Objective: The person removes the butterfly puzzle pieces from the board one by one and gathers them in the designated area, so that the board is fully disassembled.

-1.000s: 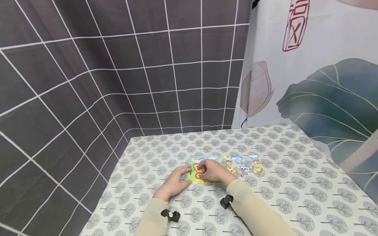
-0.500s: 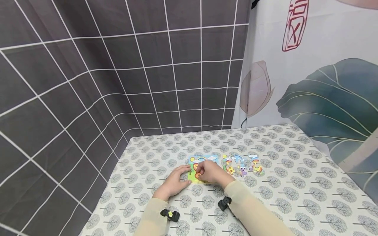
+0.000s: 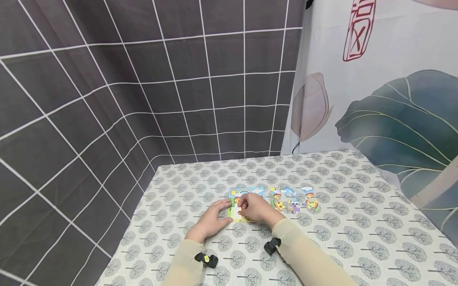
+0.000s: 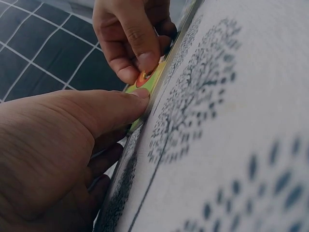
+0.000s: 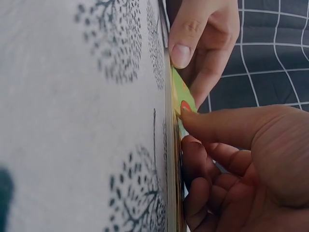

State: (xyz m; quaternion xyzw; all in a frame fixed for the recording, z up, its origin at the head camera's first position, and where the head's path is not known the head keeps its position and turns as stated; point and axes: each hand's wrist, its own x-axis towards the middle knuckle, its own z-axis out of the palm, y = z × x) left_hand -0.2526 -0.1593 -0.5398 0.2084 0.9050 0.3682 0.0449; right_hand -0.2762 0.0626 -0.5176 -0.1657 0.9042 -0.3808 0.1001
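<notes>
A colourful jigsaw puzzle board (image 3: 261, 192) lies flat on the table, with sky and a rainbow along its far side. A pale bare patch (image 3: 235, 212) shows at its near left. My right hand (image 3: 253, 207) is over the board, its thumb and forefinger pinching a green puzzle piece (image 5: 181, 91) with an orange-red spot, which looks tilted up from the board. My left hand (image 3: 212, 218) rests at the board's left side; its fingers are fairly straight, and the thumb touches the near left edge. The board's middle is hidden under the right hand.
Several loose puzzle pieces (image 3: 294, 207) lie to the right of the board. The table wears a white cloth (image 3: 343, 250) printed with grey trees. A dark gridded curtain (image 3: 229, 95) hangs behind, and a floral one (image 3: 386, 103) at the right.
Orange-and-green picture at the board's near left has given way to a pale patch as the right hand lifts a piece. The right hand shifted slightly left earlier; the left hand stays put.
</notes>
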